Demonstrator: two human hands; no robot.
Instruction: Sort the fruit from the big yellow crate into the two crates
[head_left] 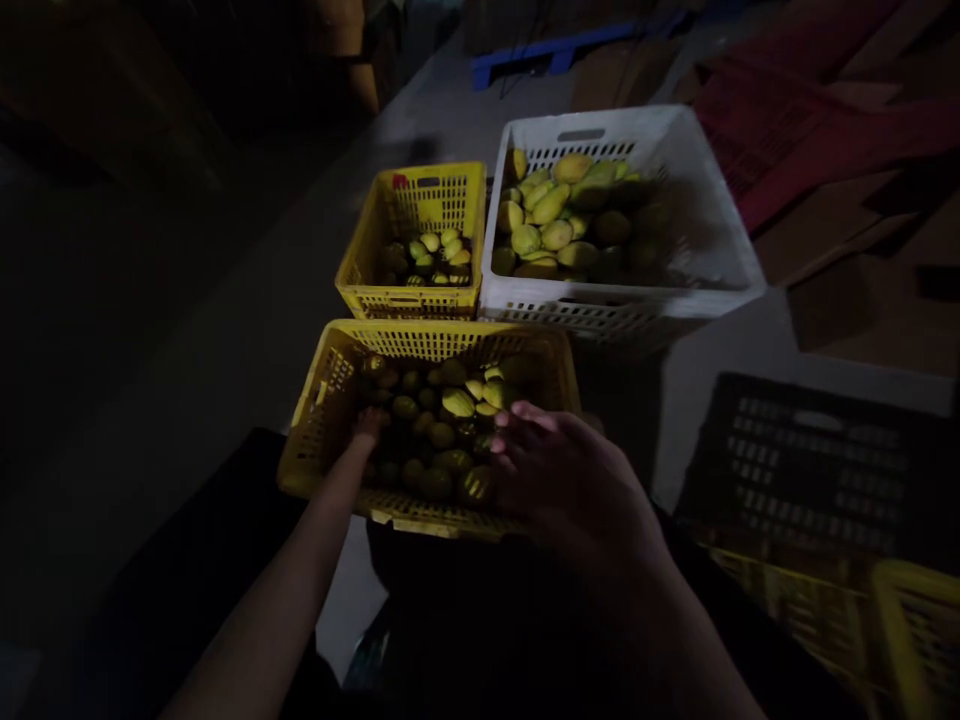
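A yellow plastic crate (322,410) full of small green-yellow fruit (457,403) sits right in front of me on the floor. My left hand (369,424) reaches down into its left side among the fruit; its fingers are in shadow and I cannot tell whether they hold one. My right hand (559,470) hovers palm down over the crate's right edge, fingers spread, holding nothing.
Behind stands a smaller yellow crate (409,215) with a few fruit and a large white crate (697,190) heaped with bigger yellow-green fruit. A dark crate (810,470) and more yellow crates (900,620) are at the right. Flattened cardboard (840,210) and a blue pallet (540,55) lie beyond. The room is very dim.
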